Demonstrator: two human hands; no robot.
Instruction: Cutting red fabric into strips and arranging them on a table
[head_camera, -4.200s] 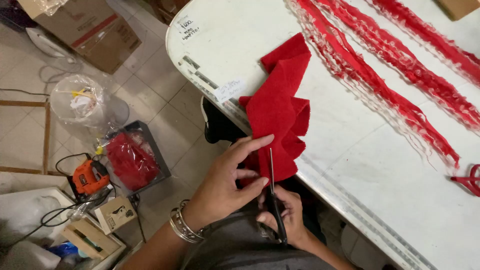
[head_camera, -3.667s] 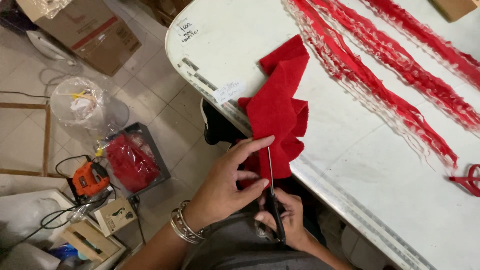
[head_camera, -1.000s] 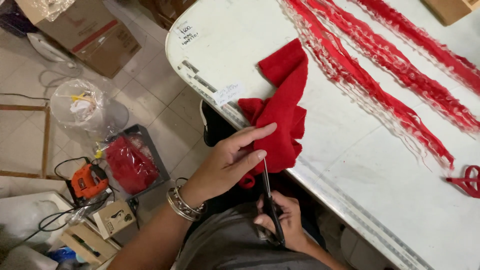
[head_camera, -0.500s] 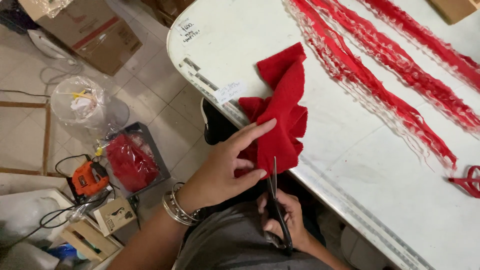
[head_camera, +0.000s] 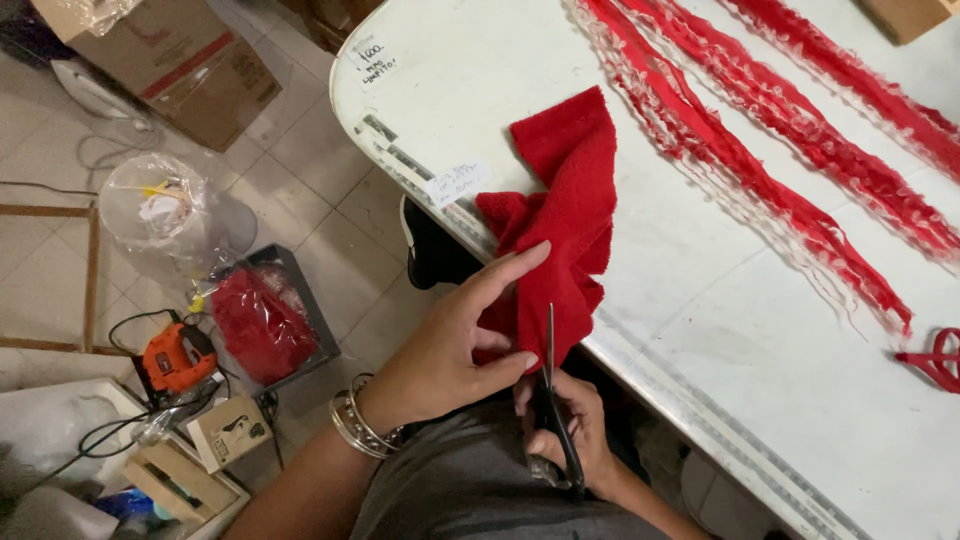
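Head view: looking down on a person's two hands at the edge of a white table (head_camera: 760, 400).
Hidden: lower end of the red cloth (head_camera: 565, 230) sits behind the left hand (head_camera: 455, 345); scissor handles buried in the right hand (head_camera: 570, 435); can't tell if the blades are parted, they show edge-on as one thin dark line.
Cut off: red fringed strips (head_camera: 760, 150) run out of frame at top and right; small red object (head_camera: 935, 355) clipped at the right edge, hard to make out.
Cloth place: upper part lies on the table, lower part hangs off the near edge, over the person's lap.
Cloth axis: long axis roughly up-down in the picture, slightly tilted, top end away from the person.
Scissors (head_camera: 553, 385): long and dark, tip pointing up into the cloth's bottom edge.
Left hand fingers: pinched on the cloth's lower left part, index finger stretched up along it, thumb touching near the blade; bangles at the wrist.
Right hand fingers: curled shut around the scissor handles, just below the cloth.
Floor: orange power tool (head_camera: 175, 360), cardboard box (head_camera: 170, 65), clear plastic bag (head_camera: 160, 210).
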